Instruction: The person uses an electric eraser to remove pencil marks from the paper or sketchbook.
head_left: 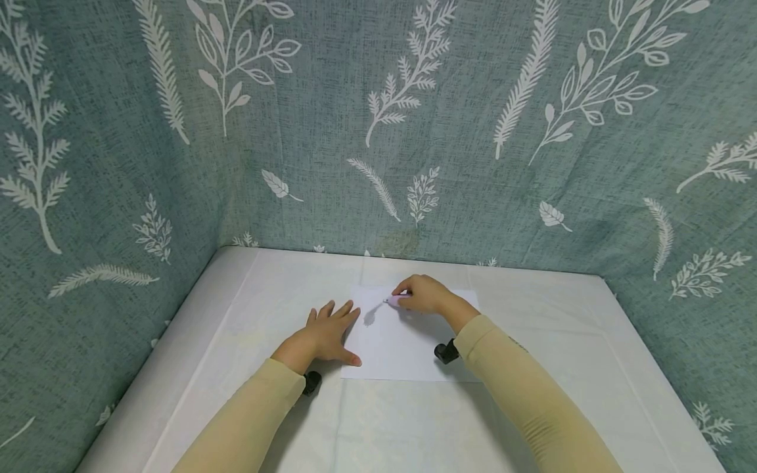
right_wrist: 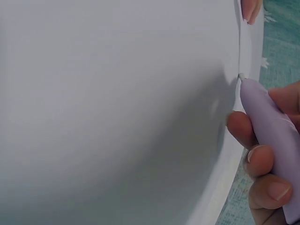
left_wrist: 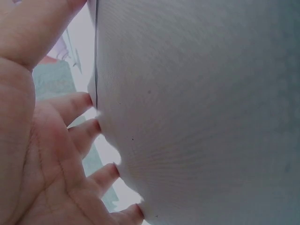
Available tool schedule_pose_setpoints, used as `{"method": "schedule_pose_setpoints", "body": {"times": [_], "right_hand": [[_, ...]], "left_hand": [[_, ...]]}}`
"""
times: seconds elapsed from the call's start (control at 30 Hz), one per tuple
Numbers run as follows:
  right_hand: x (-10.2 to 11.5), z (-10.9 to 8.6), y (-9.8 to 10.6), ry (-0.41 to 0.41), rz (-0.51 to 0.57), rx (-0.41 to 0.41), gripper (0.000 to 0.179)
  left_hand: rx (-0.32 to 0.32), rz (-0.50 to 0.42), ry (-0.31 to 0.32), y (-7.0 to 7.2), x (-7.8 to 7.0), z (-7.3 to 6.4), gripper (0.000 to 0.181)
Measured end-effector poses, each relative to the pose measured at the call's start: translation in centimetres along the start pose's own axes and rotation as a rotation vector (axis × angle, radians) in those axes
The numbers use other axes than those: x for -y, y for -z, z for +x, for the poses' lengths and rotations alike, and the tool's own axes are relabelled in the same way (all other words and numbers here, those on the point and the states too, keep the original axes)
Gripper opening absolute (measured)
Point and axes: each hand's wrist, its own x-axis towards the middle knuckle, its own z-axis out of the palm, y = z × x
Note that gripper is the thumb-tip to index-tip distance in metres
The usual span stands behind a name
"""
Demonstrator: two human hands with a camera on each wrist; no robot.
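A white sheet of paper (head_left: 408, 348) lies on the table. My right hand (head_left: 427, 293) grips a thick lavender pen-shaped tool (right_wrist: 269, 124) above the upper part of the sheet. Its short, pale, narrow tip (right_wrist: 241, 76) points left, at or very near the paper; I cannot tell whether it touches. A grey shadow (head_left: 370, 316) falls on the sheet to the left of the tip. With fingers spread, my left hand (head_left: 324, 336) rests at the paper's left edge, thumb toward the lower part. In the left wrist view, the fingertips (left_wrist: 110, 171) meet the surface.
The table (head_left: 284, 276) has a creased white cover. Green-blue cloth (head_left: 331, 217) with white leaf prints hangs behind it and at both sides. Small black devices (head_left: 446, 352) sit at both wrists, beneath the beige sleeves (head_left: 520, 387).
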Motion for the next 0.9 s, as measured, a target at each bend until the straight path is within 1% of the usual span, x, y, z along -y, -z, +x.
{"method": "schedule_pose_setpoints", "body": {"times": [0.37,0.7,0.9], "right_hand": [[-0.01,0.14,-0.10,0.028,-0.015,-0.022,0.027],[0.31,-0.19,0.14,0.015,-0.019,-0.004,0.027],[0.16,0.00,-0.02,0.022,-0.030,-0.014,0.028]], "left_hand": [[-0.003,-0.002,-0.002,0.09,-0.12,-0.15,0.113],[-0.002,-0.008,0.002,0.21,-0.23,-0.21,0.113],[0.005,-0.012,0.009,0.29,-0.30,-0.21,0.113]]}}
